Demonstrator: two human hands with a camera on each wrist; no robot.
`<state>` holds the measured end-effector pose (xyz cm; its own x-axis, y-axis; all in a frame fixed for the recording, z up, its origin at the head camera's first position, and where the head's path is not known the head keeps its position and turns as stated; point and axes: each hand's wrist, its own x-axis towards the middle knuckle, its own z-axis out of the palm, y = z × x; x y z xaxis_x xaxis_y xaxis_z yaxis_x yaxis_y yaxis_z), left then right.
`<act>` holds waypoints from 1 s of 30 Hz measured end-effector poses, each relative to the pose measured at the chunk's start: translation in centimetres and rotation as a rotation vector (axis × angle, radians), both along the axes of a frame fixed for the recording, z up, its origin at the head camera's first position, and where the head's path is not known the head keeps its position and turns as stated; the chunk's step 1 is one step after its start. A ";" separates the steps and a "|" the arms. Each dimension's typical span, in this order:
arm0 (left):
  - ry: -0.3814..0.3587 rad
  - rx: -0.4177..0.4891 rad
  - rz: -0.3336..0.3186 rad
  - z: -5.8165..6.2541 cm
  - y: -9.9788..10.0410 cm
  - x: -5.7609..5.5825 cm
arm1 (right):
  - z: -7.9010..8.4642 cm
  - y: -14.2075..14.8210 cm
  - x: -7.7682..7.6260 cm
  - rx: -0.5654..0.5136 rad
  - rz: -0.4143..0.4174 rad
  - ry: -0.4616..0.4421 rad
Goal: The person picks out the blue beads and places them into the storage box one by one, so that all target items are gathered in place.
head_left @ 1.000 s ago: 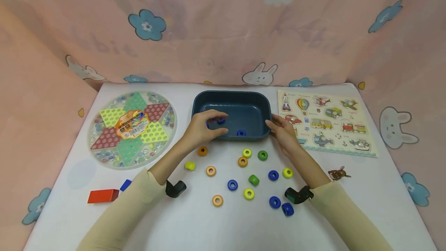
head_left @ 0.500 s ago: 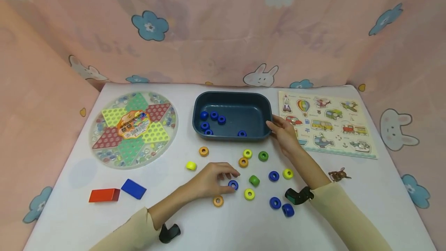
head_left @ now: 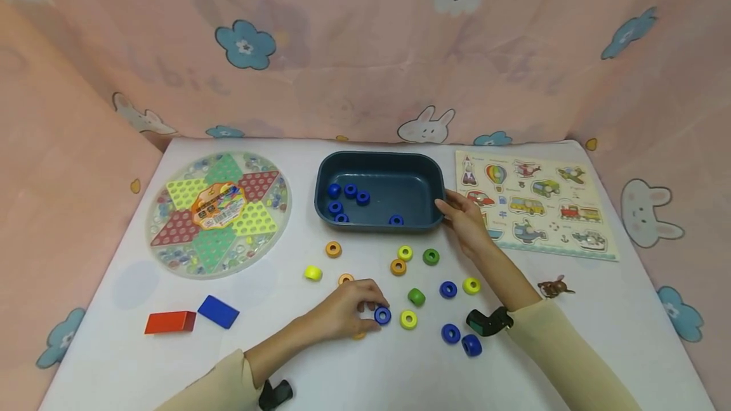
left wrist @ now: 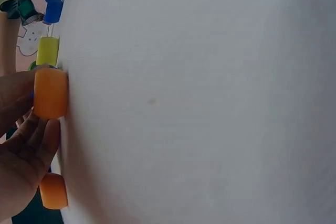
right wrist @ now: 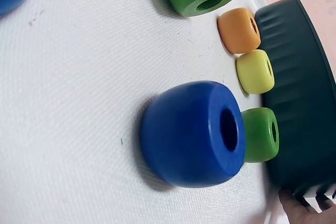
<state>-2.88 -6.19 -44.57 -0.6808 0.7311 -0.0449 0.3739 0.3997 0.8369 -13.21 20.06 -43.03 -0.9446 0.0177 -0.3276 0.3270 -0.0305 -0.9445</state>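
"So, where do we find the blue bead (head_left: 382,316) in the head view?"

"On the near side of the tray (head_left: 400,186), well apart from it, about level with its middle. Our left hand (head_left: 345,309) has the bead: thumb on the near side, fingers curled on the far side, a narrow pinch as we read it. Its hole faces up."

"And our right hand (head_left: 465,217)?"

"Away from it, gripping the tray's right end, thumb over the rim. From there the bead lies leftward and towards us. The tray's long axis runs left to right, so we judge any move between the two turns on the bead lying straight out from that long side, left hand nearer. Other blue beads (head_left: 334,190) sit inside, mostly in the left half."

"Does the left wrist view back us up?"

"Partly. An orange bead (left wrist: 51,93) stands in front of the fingertips, so we catch just a sliver of blue and cannot check the contact there."

"Then the right wrist view?"

"Right fingertips at the tray's end, a loose blue bead (right wrist: 178,135) in front, a green bead (right wrist: 261,135) just behind that."
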 end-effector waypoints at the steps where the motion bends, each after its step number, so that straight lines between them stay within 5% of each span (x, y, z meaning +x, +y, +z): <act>1: -0.009 0.008 0.001 0.1 0.0 -0.2 | 0.0 0.0 0.0 0.002 0.001 -0.004; 6: -0.051 0.087 0.051 1.9 0.2 -2.1 | -0.1 0.1 -0.2 0.007 0.002 -0.005; 13: -0.002 0.201 0.227 4.9 0.2 -7.5 | 0.0 0.2 -0.2 0.017 -0.005 -0.017; 19: 0.075 0.189 0.399 6.1 0.4 -11.6 | -0.1 0.1 -0.2 0.004 -0.006 -0.022; 23: 0.072 0.170 0.437 6.1 0.5 -12.6 | 0.0 0.0 -0.1 0.000 -0.006 -0.019; 30: 0.082 0.181 0.482 5.4 -0.1 -12.5 | 0.1 0.0 0.0 0.000 -0.010 -0.022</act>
<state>-15.42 -6.25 -39.19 -0.9381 0.3246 0.1207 0.2502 0.3943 0.8842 -13.26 20.06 -42.97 -0.9371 0.0267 -0.3480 0.3471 -0.0341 -0.9372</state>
